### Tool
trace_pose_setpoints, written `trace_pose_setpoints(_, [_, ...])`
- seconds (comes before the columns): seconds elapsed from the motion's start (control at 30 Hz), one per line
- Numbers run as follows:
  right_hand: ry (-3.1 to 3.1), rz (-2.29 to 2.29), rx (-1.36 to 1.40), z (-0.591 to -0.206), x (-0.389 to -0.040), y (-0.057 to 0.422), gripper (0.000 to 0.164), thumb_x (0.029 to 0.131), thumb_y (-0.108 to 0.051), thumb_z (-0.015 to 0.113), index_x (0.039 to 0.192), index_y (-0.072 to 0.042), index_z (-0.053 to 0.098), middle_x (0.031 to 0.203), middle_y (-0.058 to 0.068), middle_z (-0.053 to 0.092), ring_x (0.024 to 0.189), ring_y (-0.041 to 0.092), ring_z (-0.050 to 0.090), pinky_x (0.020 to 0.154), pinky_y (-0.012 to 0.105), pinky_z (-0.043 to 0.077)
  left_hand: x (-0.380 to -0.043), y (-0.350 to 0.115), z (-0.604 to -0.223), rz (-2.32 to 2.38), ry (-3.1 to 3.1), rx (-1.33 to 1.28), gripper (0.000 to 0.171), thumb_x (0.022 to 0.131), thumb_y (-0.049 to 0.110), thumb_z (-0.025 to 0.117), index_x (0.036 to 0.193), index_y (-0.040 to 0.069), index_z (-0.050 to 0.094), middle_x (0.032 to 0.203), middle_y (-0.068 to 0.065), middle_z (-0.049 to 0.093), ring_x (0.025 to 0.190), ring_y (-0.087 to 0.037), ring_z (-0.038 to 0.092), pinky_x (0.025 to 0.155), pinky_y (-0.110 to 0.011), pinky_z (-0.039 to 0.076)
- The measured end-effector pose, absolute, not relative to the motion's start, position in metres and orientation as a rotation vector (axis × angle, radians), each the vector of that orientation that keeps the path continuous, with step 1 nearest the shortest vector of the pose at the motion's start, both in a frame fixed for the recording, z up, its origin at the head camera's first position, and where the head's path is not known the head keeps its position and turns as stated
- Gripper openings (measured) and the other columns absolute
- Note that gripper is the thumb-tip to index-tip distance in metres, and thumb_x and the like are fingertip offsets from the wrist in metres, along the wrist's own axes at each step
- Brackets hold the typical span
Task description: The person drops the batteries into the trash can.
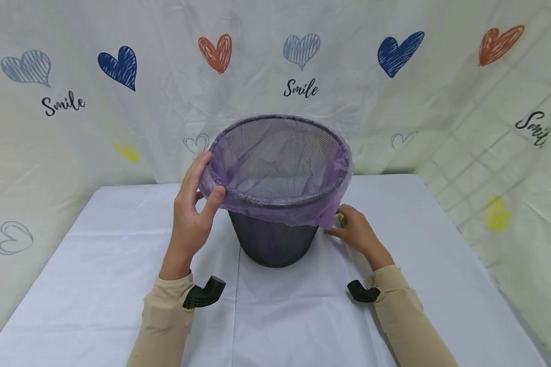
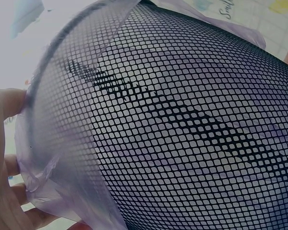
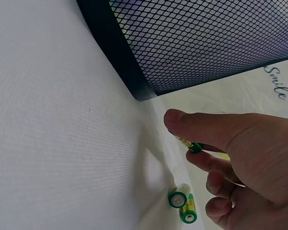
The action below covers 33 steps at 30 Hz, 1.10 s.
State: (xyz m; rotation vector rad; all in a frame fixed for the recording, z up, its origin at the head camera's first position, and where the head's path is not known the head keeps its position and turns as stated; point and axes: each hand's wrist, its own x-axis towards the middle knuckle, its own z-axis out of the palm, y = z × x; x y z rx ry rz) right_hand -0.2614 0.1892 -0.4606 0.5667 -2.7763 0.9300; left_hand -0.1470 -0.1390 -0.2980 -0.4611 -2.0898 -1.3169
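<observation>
A black wire-mesh bin, round and wider at the top (image 1: 275, 247), stands upright in the middle of a table covered with white cloth (image 1: 119, 260), and a thin, translucent purple plastic bag (image 1: 275, 210) lines it, its edge turned down over the rim. The left hand (image 1: 190, 221) grasps the bin's lined rim at the left, the thumb on the near part and the fingers spread along the outer side. Just right of the bin, below the bag's hanging edge, the right hand (image 1: 358, 232) pinches a small green and yellow cylindrical battery (image 3: 195, 147) between thumb and forefinger, its other fingers loosely bent. Near that hand, the right wrist view shows two more batteries side by side, one with a green ring round its silver end (image 3: 177, 199), the other green and yellow (image 3: 188, 212). Both arms wear beige sleeves (image 1: 165, 318) with a black curved device (image 1: 205, 293) at each wrist. On the far side hangs a white curtain printed with hearts (image 1: 252, 99).
</observation>
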Motion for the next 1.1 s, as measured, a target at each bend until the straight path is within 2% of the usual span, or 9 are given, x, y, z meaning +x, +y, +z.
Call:
trace_pose_setpoints(0.23, [-2.739,0.971,0.586,-0.454,-0.259,0.191,0.046,0.067,-0.021,0.081,0.105,-0.009,0.060,0.090,0.011,0.059,0.075,0.022,0.050,0.067,0.031,0.037,-0.148,-0.139,-0.298,-1.315,-2.086,-0.467,0.050,0.091,0.013,0.051,0.137,-0.001,0.037,0.145,-0.018,0.034,0.136,-0.026,0.031,0.085,-0.021,0.041])
trace_pose_setpoints(0.57, [-2.662,1.022,0.552,-0.436,-0.253,0.196,0.047,0.073,-0.017,0.076,0.116,-0.011,0.057,0.104,0.008,0.061,0.078,0.026,0.049,0.064,0.031,0.034,-0.147,-0.139,-0.298,-1.306,-2.087,-0.457,0.050,0.091,0.015,0.051,0.137,-0.001,0.037,0.145,-0.018,0.034,0.135,-0.026,0.031,0.085,-0.018,0.040])
trace_pose_setpoints(0.8, [-2.582,1.005,0.542,-0.424,-0.250,0.198,0.048,0.072,-0.014,0.076,0.117,-0.011,0.058,0.104,0.011,0.062,0.076,0.021,0.047,0.064,0.028,0.033,-0.147,-0.138,-0.297,-1.308,-2.086,-0.457,0.050,0.091,0.014,0.051,0.137,-0.002,0.037,0.145,-0.017,0.034,0.136,-0.025,0.030,0.086,-0.018,0.040])
trace_pose_setpoints(1.0, [-2.544,0.990,0.539,-0.417,-0.247,0.198,0.047,0.072,-0.015,0.077,0.115,-0.014,0.059,0.102,0.005,0.062,0.075,0.014,0.044,0.062,0.024,0.033,-0.146,-0.138,-0.298,-1.309,-2.090,-0.451,0.050,0.091,0.013,0.051,0.137,-0.001,0.037,0.145,-0.017,0.034,0.136,-0.024,0.030,0.085,-0.024,0.041])
trace_pose_setpoints(1.1, [-2.539,0.987,0.530,-0.413,-0.245,0.198,0.046,0.072,-0.017,0.077,0.115,-0.015,0.059,0.101,0.003,0.061,0.075,0.013,0.043,0.061,0.023,0.032,-0.147,-0.138,-0.298,-1.311,-2.085,-0.457,0.050,0.091,0.013,0.051,0.137,-0.001,0.037,0.145,-0.018,0.034,0.136,-0.025,0.031,0.085,-0.022,0.041])
